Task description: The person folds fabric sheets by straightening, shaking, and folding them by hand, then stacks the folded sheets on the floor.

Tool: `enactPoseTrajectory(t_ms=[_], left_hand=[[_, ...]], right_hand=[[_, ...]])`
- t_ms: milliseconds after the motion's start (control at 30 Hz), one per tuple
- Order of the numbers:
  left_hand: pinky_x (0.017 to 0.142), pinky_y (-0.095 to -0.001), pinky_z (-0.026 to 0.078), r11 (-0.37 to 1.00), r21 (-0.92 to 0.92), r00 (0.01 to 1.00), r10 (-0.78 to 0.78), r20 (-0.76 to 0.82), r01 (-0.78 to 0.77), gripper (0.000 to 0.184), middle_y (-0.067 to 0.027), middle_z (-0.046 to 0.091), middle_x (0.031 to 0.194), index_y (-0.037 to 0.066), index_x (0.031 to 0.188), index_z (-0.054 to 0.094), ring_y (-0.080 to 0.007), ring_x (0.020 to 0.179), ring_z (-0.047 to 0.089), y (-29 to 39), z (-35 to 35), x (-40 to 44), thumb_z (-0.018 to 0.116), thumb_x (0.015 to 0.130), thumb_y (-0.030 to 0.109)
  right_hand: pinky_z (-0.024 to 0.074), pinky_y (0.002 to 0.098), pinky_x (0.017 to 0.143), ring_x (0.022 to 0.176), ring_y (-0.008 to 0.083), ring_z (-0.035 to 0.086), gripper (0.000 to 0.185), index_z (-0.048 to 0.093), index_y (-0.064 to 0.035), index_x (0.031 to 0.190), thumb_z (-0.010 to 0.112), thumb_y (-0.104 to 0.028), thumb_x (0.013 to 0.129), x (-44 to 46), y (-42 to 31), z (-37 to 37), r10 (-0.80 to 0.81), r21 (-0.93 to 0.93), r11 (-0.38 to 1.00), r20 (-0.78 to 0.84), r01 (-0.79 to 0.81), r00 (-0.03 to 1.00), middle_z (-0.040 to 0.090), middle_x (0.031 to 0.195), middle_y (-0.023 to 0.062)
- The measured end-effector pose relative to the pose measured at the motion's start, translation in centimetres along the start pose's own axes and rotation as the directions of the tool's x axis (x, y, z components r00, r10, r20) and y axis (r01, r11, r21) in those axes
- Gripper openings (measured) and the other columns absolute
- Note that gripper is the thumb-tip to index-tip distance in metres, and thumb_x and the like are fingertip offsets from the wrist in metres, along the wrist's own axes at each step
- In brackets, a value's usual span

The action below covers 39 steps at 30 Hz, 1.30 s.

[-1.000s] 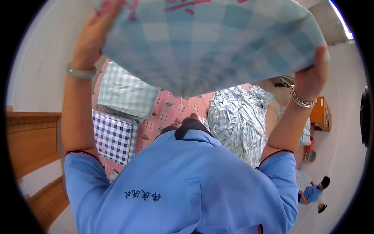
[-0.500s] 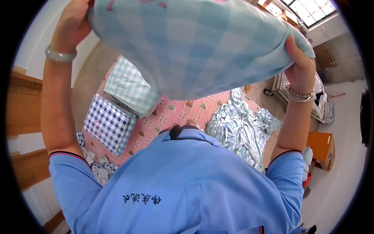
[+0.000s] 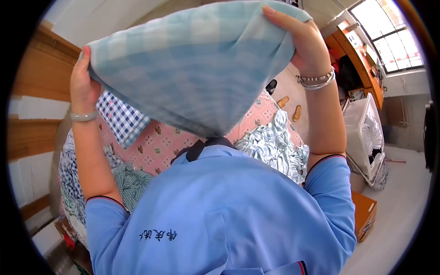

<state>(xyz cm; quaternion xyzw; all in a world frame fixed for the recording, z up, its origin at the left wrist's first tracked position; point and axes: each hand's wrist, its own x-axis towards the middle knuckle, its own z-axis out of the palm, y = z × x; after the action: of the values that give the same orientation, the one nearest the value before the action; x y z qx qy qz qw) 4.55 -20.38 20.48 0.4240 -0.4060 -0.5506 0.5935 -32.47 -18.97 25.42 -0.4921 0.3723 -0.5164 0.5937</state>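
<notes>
A light blue and white checked cloth (image 3: 188, 68) is stretched up in front of me between my two hands, its lower part sagging to a point near my collar. My left hand (image 3: 85, 87), below which a pale bangle sits, grips one upper corner with the thumb up. At the opposite corner my right hand (image 3: 307, 46), wearing bracelets, is closed on the cloth with its thumb along the edge. Partly hidden under the cloth lies a folded navy and white checked stack (image 3: 120, 118). Crumpled pale checked fabric (image 3: 270, 146) lies on the right.
A pink patterned sheet (image 3: 153, 142) covers the surface below. Heaped checked fabrics (image 3: 73, 174) and a crumpled green checked piece (image 3: 130, 181) lie at the left. On the right are a white wheeled cart (image 3: 362, 133), an orange box (image 3: 364, 215), slippers (image 3: 297, 113) and a desk (image 3: 357, 59).
Both hands have come lower in view, the right one also shifting left, with the cloth still held between them. The view has turned, and the pale green folded stack is now covered by the cloth.
</notes>
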Motion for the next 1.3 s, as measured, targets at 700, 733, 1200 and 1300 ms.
enactPoseTrajectory(t_ms=[700, 733, 1200, 1300], left_hand=[[0.081, -0.0277, 0.041, 0.998, -0.064, 0.984, -0.001, -0.18, -0.011, 0.034, -0.0058, 0.054, 0.105, 0.001, 0.109, 0.049, -0.0153, 0.095, 0.052, 5.3, -18.5, -21.7, 0.053, 0.083, 0.022], [0.081, -0.0278, 0.041, 1.0, -0.023, 0.982, -0.011, -0.191, 0.007, 0.034, -0.0059, 0.055, 0.103, 0.001, 0.108, 0.05, -0.0154, 0.094, 0.053, 4.5, -19.8, -23.3, 0.054, 0.083, 0.022], [0.081, -0.0257, 0.037, 0.846, 0.0, 0.817, -0.514, -0.262, 0.533, 0.033, -0.0029, 0.055, 0.1, -0.002, 0.107, 0.051, -0.0101, 0.092, 0.047, -5.4, -19.0, -49.0, 0.053, 0.082, 0.02], [0.081, -0.0264, 0.037, 0.925, -0.045, 0.87, -0.371, -0.325, 0.378, 0.035, -0.0041, 0.054, 0.1, -0.003, 0.109, 0.048, -0.0105, 0.093, 0.047, -3.7, -18.2, -48.6, 0.053, 0.082, 0.018]], right_hand=[[0.0441, 0.0371, 0.079, 0.095, 0.0209, 0.053, 0.036, 0.047, 0.0008, 0.108, 0.055, -0.02, 0.08, -7.2, 10.4, 15.1, 0.148, 0.084, 0.98, 0.306, -0.181, 0.94, 0.055, 0.103, 0.0121], [0.0441, 0.0357, 0.079, 0.095, 0.0197, 0.053, 0.037, 0.047, 0.0008, 0.108, 0.056, -0.019, 0.079, -8.3, 11.3, 16.3, 0.176, 0.032, 0.981, 0.264, -0.191, 0.948, 0.055, 0.102, 0.0107], [0.0377, 0.0319, 0.087, 0.1, 0.0174, 0.049, 0.049, 0.046, 0.0037, 0.113, 0.064, -0.018, 0.073, -16.6, 20.8, 12.6, 0.666, -0.266, 0.729, 0.487, -0.63, 0.565, 0.053, 0.109, 0.0097], [0.039, 0.0315, 0.084, 0.096, 0.0165, 0.05, 0.043, 0.05, 0.0033, 0.108, 0.064, -0.016, 0.073, -14.8, 18.9, 13.9, 0.644, -0.263, 0.744, 0.529, -0.614, 0.553, 0.055, 0.103, 0.0076]])
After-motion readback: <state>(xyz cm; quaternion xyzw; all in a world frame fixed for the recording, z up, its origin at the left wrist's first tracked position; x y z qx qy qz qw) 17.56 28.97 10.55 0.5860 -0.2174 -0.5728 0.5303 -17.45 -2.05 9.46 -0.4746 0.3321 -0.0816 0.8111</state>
